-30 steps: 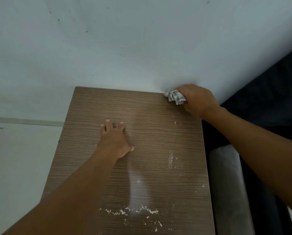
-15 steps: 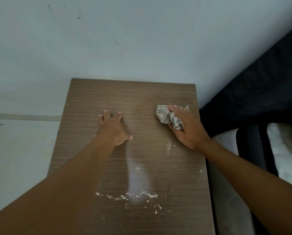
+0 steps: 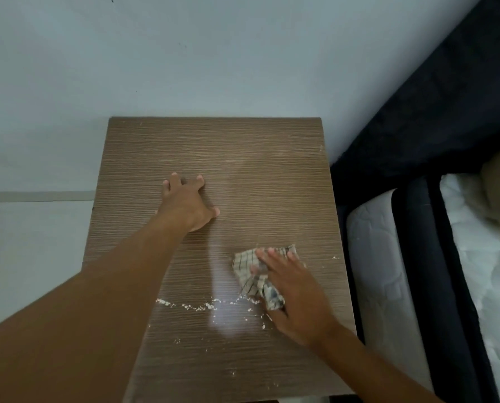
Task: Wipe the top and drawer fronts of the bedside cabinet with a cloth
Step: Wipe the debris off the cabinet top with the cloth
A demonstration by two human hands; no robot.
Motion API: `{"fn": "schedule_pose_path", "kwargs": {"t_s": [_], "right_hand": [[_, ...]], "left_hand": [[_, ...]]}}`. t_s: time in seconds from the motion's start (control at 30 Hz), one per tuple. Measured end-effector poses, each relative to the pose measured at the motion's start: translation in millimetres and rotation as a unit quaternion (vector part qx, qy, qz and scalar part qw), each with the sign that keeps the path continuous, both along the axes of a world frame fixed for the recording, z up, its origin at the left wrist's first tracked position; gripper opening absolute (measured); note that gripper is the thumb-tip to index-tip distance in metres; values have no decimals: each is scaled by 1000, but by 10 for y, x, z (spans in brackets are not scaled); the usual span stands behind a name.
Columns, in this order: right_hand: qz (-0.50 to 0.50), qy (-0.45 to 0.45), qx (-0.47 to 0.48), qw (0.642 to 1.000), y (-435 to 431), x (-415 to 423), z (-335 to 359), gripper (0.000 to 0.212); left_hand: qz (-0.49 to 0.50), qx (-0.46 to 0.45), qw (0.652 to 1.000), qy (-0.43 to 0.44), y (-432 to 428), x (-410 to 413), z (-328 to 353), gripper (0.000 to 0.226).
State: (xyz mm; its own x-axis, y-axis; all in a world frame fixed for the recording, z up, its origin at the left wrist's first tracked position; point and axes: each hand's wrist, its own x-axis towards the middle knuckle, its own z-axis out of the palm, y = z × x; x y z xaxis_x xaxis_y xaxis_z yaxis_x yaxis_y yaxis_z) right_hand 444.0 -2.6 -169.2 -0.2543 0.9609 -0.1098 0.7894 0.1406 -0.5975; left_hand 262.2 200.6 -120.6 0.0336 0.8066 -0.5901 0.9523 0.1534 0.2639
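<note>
Nearest the front edge of the bedside cabinet's wood-grain top (image 3: 272, 158), a thin broken line of white crumbs (image 3: 190, 306) lay across the surface, with a few more specks scattered closer in. A pale glare sat on the wood just beyond them.

Just past the crumbs, on the side of the top near the bed, the right hand (image 3: 295, 295) lay flat on a crumpled checked cloth (image 3: 250, 276), fingers straight and pressing it down rather than clutching it. The visible part of the cloth ran on a diagonal: its near end was bunched beside the thumb, touching the line of crumbs, and its long axis led away toward the far left. A far corner poked out beyond the fingertips, pointing to the bed side. The rest was hidden under the palm.

Farther back, near the middle of the top, the left hand (image 3: 189, 203) rested palm down, fingers spread and relaxed, holding nothing.

The cabinet's back edge met a pale wall (image 3: 213, 53). To the right stood a white quilted mattress (image 3: 379, 271) and a dark headboard (image 3: 446, 112).
</note>
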Motion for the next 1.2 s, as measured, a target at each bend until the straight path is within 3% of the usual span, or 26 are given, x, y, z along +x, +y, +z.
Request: {"fn": "schedule_pose_path", "kwargs": {"t_s": [0.13, 0.23, 0.33, 0.43, 0.63, 0.8, 0.93, 1.03, 1.2], "right_hand": [[-15, 19, -10, 1000, -357, -181, 19, 57], [-83, 90, -44, 991, -442, -233, 199, 53], [-195, 209, -104, 953, -225, -109, 500, 21], [-311, 276, -90, 905, 224, 176, 782, 17], [-384, 90, 70, 916, 1399, 872, 933, 13], [-320, -106, 71, 939, 2191, 1239, 727, 18], [-237, -86, -7, 968, 2447, 1268, 401, 19], [-258, 14, -14, 966, 2345, 1114, 154, 43], [-203, -26, 19, 979, 2066, 1031, 68, 52]], "left_hand": [[-8, 7, 1000, 1, -76, -11, -34, 85], [-17, 14, 1000, 3, -151, -22, -65, 83], [-17, 17, 1000, -3, -205, -20, -57, 85], [-13, 3, 1000, 1, -222, 26, 1, 90], [17, -15, 1000, 8, -147, 151, 27, 93], [22, -7, 1000, -4, -151, 165, -23, 88], [27, -14, 1000, -4, -147, 169, -39, 89], [28, -16, 999, -7, -138, 171, -31, 87], [32, -18, 999, -15, -146, 165, -21, 86]]}}
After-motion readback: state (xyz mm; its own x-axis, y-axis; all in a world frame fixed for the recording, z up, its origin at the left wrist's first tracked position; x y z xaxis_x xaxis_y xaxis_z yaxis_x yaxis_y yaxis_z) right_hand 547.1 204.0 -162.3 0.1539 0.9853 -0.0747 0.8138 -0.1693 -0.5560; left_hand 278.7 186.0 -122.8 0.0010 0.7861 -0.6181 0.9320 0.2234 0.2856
